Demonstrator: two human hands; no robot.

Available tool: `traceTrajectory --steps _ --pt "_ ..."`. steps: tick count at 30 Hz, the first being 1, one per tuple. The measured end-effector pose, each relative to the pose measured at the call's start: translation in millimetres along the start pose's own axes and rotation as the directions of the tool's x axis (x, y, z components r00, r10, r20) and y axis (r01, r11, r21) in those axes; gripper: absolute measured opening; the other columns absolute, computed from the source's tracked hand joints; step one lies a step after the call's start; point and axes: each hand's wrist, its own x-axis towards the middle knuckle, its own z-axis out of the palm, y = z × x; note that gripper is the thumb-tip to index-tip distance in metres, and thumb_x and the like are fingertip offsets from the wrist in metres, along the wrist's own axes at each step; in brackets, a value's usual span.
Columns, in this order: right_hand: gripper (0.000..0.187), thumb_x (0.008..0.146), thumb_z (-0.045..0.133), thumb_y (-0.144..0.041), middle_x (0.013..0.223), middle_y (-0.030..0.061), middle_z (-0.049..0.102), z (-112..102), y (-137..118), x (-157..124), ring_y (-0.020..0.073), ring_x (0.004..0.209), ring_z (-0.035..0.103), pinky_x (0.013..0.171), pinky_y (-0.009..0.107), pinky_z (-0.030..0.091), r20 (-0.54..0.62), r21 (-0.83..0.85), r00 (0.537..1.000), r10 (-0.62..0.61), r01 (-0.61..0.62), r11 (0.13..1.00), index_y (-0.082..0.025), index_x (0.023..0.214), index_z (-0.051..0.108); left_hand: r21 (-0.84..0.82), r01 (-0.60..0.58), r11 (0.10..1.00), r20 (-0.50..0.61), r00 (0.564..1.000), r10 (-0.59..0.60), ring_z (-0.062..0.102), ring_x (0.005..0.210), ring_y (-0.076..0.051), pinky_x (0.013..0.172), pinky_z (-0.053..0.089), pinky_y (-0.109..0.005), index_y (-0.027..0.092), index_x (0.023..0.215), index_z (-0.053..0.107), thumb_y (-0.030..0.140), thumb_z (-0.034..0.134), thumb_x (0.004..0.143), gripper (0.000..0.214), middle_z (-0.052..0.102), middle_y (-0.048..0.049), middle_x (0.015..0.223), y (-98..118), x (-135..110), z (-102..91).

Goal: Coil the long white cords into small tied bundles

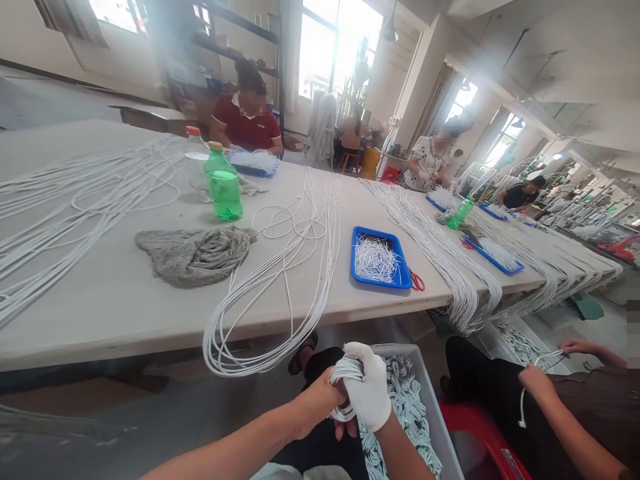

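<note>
Long table point(100, 327) — cords point(280, 313), blue tray point(380, 281) beyond gloved hand point(367, 390)

place: cord-handling workshop | evidence: long table point(100, 320), white cords point(75, 220), blue trays point(380, 283), seated workers point(245, 120)

Bright daylight thru windows point(333, 50), washed-out glare up top, wide-angle warp at edges, soft shadows.

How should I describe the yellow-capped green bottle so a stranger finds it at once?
On the long table, find the crumpled grey rag. The green bottle stands just behind it; its yellow cap sets it apart from the orange-capped clear bottle beside it.
</note>
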Motion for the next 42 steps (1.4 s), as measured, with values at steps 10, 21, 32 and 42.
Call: traceTrajectory --steps 10,21,32,42 --pt "0.053 0.058 0.047 -0.006 0.096 0.0026 0.069 -3 0 -3 0.0205 0.089 0.065 0.084 0.033 0.053 0.116 0.029 0.993 -0.005 0.001 1.000 -0.023 0.106 0.062 -0.002 -0.051 0.999 -0.100 0.994 0.050 0.062 0.063 -0.018 0.052 0.046 -0.024 0.019 0.094 0.060 0.021 0.067 0.067 0.028 0.065 -0.0024 0.073 -6 -15 -11.0" --pt "0.041 0.068 0.047 -0.005 0.084 0.0012 0.064 26 10 -25 0.0143 0.076 0.060 0.073 0.026 0.050 -0.009 0.204 0.998 0.063 -0.060 0.977 -0.018 0.104 0.062 -0.173 0.218 0.961 0.149 0.970 -0.193 0.054 0.052 -0.013 0.043 0.032 -0.021 0.011 0.077 0.063 0.014 0.068 0.058 0.020 0.061 -0.0037 0.067 -4 -31 -12.8" --pt "0.048 0.073 0.043 -0.004 0.093 0.0003 0.064 3 0 -9 0.0146 0.086 0.061 0.083 0.029 0.049 0.293 0.137 0.955 0.055 -0.099 0.986 -0.021 0.116 0.056 -0.351 0.135 0.926 0.165 0.983 -0.081 0.058 0.062 -0.016 0.056 0.045 -0.028 0.011 0.080 0.066 0.019 0.068 0.061 0.021 0.063 -0.0057 0.071 -5 -27 -5.5" --pt "0.050 0.075 0.058 -0.016 0.118 0.0031 0.062 -22 5 17 0.0193 0.106 0.059 0.094 0.033 0.044 0.404 -0.125 0.914 0.040 0.012 0.992 -0.023 0.124 0.052 -0.300 0.281 0.912 -0.069 0.947 -0.314 0.035 0.041 -0.006 0.038 0.030 -0.020 0.019 0.080 0.053 0.023 0.077 0.051 0.038 0.046 0.0069 0.052 -9 -16 -17.7"
